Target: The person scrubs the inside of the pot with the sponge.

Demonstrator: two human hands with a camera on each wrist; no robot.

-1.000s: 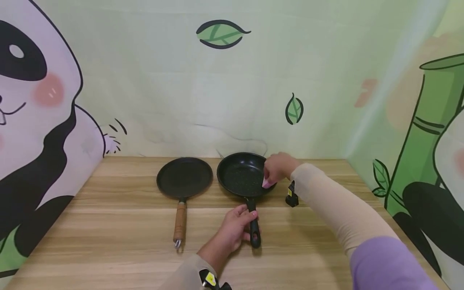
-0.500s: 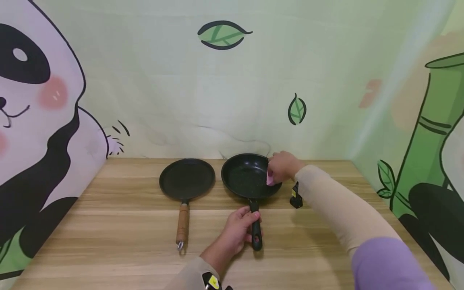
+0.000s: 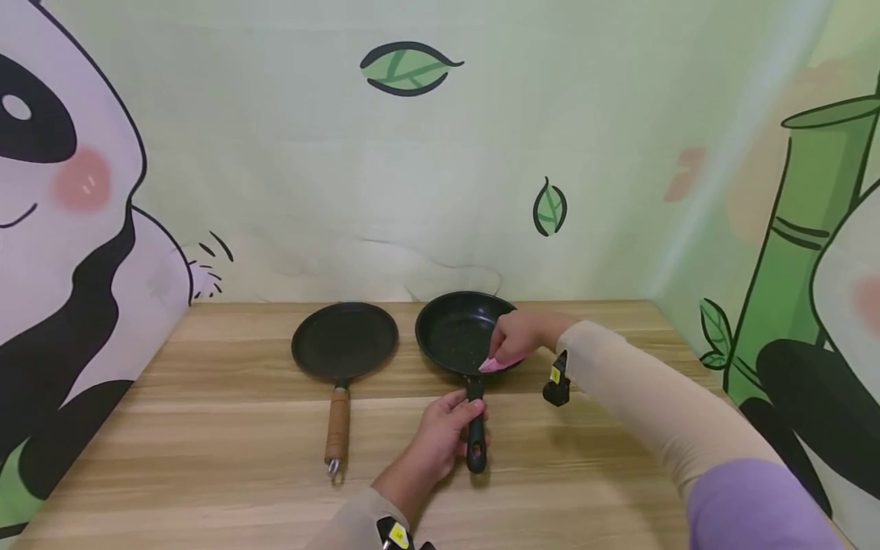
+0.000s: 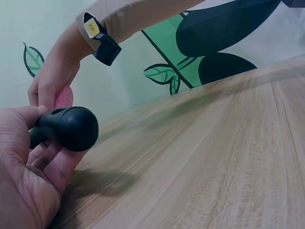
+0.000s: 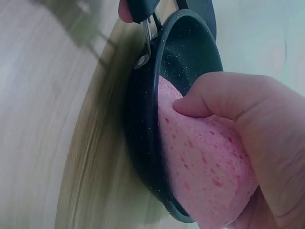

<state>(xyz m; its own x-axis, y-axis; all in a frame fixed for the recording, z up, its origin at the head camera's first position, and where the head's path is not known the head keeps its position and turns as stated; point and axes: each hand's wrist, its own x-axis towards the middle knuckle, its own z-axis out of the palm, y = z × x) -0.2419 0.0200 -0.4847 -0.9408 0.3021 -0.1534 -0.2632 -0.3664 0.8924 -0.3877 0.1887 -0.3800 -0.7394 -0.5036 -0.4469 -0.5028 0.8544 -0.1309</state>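
A black frying pan point(image 3: 454, 333) with pale speckles sits toward the back of the wooden table. My left hand point(image 3: 443, 434) grips its black handle point(image 3: 476, 443), thumb on top and fingers beneath; the left wrist view shows the handle's rounded end point(image 4: 78, 129) close up. Over the pan's near right side, my right hand point(image 3: 516, 338) pinches a pink sponge point(image 5: 205, 157). In the right wrist view the sponge lies against the inside wall and rim of the pan point(image 5: 143, 119), with the thumb pressed into it. The other fingers are mostly hidden behind the sponge.
Left of the frying pan lies a flat black griddle pan point(image 3: 345, 341) with a wooden handle point(image 3: 338, 428) pointing toward me. A printed cloth backdrop point(image 3: 296, 168) stands behind the wooden table point(image 3: 241, 428). A small black camera point(image 3: 557, 386) hangs at my right wrist.
My right hand has moved with the sponge from the pan's right side toward the near rim by the handle. The left hand keeps its grip on the handle.
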